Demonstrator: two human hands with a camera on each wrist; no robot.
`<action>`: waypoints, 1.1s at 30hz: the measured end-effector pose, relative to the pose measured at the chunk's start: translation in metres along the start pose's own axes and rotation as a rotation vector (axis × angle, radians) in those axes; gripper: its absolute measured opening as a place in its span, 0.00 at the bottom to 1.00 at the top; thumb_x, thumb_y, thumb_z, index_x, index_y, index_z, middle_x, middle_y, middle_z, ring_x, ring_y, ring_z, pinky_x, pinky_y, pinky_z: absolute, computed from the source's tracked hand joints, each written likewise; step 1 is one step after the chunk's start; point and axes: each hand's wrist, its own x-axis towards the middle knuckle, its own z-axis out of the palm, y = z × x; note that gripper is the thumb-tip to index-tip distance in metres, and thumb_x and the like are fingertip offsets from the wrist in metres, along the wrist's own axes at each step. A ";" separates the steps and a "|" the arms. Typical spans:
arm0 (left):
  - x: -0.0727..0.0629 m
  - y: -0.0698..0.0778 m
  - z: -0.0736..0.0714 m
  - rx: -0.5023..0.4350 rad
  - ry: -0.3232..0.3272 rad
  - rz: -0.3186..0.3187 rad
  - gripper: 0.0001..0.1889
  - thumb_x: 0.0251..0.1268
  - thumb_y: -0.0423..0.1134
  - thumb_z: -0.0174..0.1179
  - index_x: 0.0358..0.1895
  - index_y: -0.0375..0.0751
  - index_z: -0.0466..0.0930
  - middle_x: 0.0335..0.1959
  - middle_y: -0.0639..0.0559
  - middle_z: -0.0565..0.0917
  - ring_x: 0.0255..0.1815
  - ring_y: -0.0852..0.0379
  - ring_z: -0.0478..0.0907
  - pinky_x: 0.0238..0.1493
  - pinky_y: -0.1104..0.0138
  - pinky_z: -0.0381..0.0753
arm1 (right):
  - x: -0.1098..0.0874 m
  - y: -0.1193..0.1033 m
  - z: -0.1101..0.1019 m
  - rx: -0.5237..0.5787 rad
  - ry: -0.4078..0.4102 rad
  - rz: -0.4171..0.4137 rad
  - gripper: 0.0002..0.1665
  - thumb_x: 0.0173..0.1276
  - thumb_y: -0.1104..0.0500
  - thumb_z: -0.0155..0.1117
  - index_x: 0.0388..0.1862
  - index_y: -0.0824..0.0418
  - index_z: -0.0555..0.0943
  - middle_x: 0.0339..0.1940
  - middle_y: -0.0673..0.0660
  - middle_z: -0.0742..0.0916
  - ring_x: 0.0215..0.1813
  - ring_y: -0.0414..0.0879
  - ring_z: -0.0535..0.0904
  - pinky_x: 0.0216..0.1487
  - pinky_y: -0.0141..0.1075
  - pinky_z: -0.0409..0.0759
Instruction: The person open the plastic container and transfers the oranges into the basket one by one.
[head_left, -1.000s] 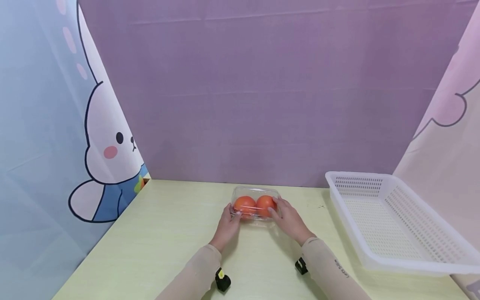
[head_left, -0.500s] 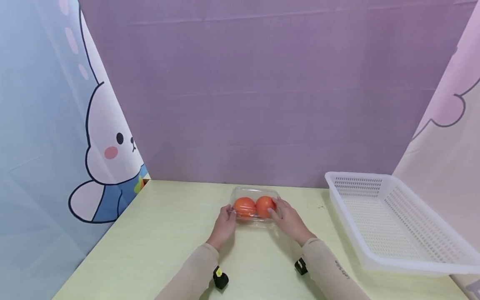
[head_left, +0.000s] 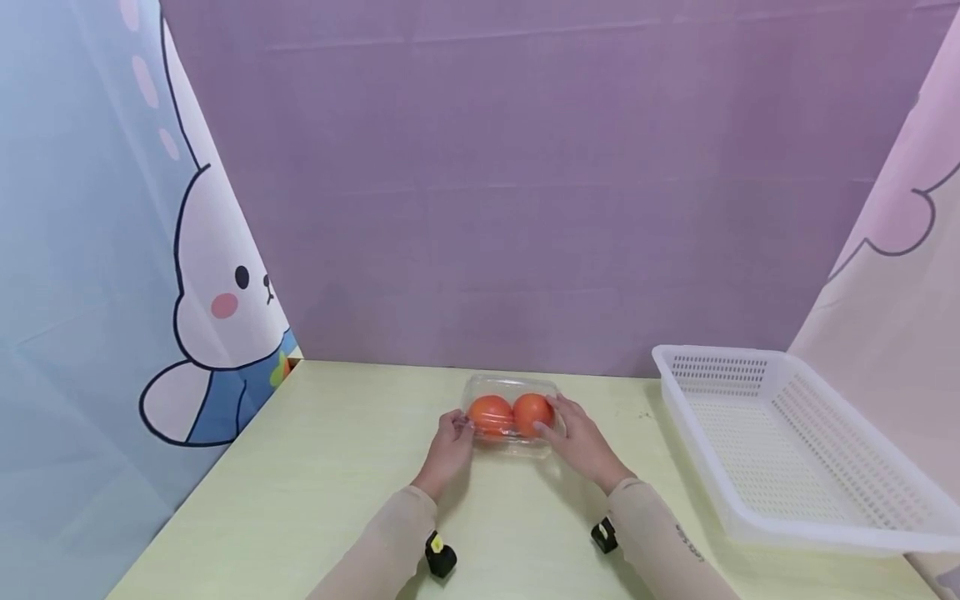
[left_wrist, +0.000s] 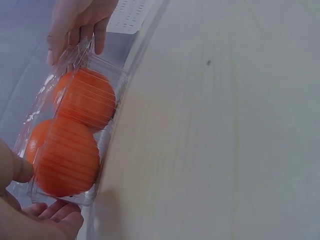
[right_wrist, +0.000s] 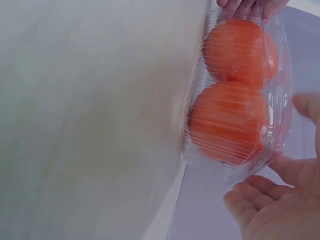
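Observation:
A clear plastic clamshell box (head_left: 512, 385) rests on the table near the purple backdrop. Through its ridged wall show two round orange fruits, the left one (head_left: 491, 415) and the right one (head_left: 532, 412); they look like oranges. My left hand (head_left: 450, 450) holds the box's left end, thumb (left_wrist: 21, 169) on one side and fingers below in the left wrist view. At the opposite end, my right hand (head_left: 583, 443) spans the corner between thumb and fingers (right_wrist: 252, 196). The lid appears down; whether its edge is fastened cannot be told.
A white perforated plastic basket (head_left: 716, 483) stands on the right side of the pale table (head_left: 300, 500). Behind the table hangs a purple cloth (head_left: 525, 183). A blue curtain with a cartoon rabbit (head_left: 217, 308) closes the left side. Black wrist cameras sit under both sleeves.
My left hand has slid slightly left, its thumb going from the box's front edge to the left corner. The right hand and the box have barely moved.

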 end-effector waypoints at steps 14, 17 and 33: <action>0.000 0.000 0.001 -0.011 -0.019 -0.017 0.25 0.79 0.33 0.47 0.70 0.20 0.54 0.63 0.25 0.71 0.66 0.32 0.69 0.68 0.46 0.67 | -0.004 0.000 0.008 0.042 0.003 0.020 0.58 0.59 0.41 0.77 0.79 0.62 0.59 0.79 0.67 0.59 0.77 0.66 0.54 0.69 0.66 0.59; 0.001 0.000 0.001 0.000 -0.017 -0.018 0.26 0.79 0.34 0.46 0.71 0.21 0.53 0.64 0.25 0.71 0.67 0.32 0.68 0.69 0.45 0.65 | -0.004 -0.001 0.008 0.043 0.004 0.022 0.58 0.60 0.43 0.76 0.79 0.64 0.57 0.79 0.67 0.58 0.77 0.66 0.54 0.70 0.66 0.59; 0.005 0.001 0.003 0.023 -0.020 -0.005 0.32 0.78 0.31 0.47 0.78 0.30 0.45 0.67 0.28 0.69 0.65 0.34 0.70 0.66 0.47 0.71 | -0.007 0.002 0.009 0.121 -0.041 0.181 0.69 0.60 0.35 0.72 0.81 0.69 0.44 0.77 0.73 0.59 0.76 0.69 0.54 0.69 0.69 0.56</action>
